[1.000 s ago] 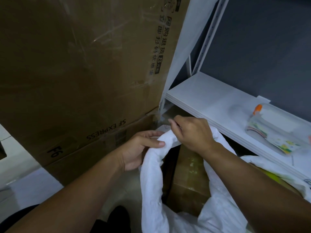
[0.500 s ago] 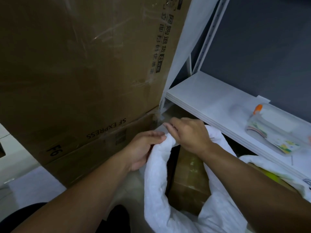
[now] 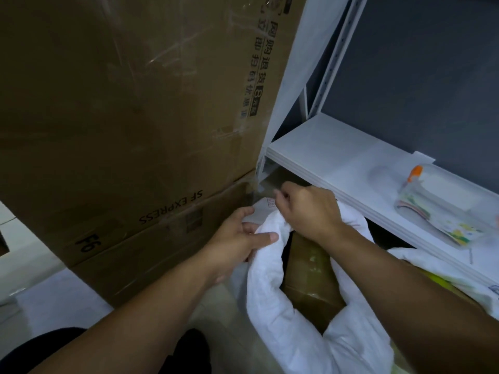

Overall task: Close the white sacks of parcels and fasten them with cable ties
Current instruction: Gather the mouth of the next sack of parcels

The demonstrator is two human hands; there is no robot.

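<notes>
A white woven sack [image 3: 270,298] stands open on the floor at the lower middle, with a brown cardboard parcel [image 3: 310,276] showing inside its mouth. My left hand [image 3: 237,241] grips the rolled rim of the sack at its far left, thumb laid over the fabric. My right hand [image 3: 307,209] pinches the far edge of the rim just beside it, fingers curled. A second white sack [image 3: 437,271] lies at the right under the shelf. No cable tie is visible.
Tall stacked cardboard boxes [image 3: 129,125] marked SF EXPRESS stand close on the left. A white metal shelf [image 3: 332,155] runs along the right, with a clear packet with an orange cap [image 3: 437,209] lying on it. Pale floor [image 3: 62,300] shows at lower left.
Both hands have worked along the sack's rim, gathering the fabric. My right hand has lifted a little toward the shelf post, and my left thumb now lies over the rolled edge.
</notes>
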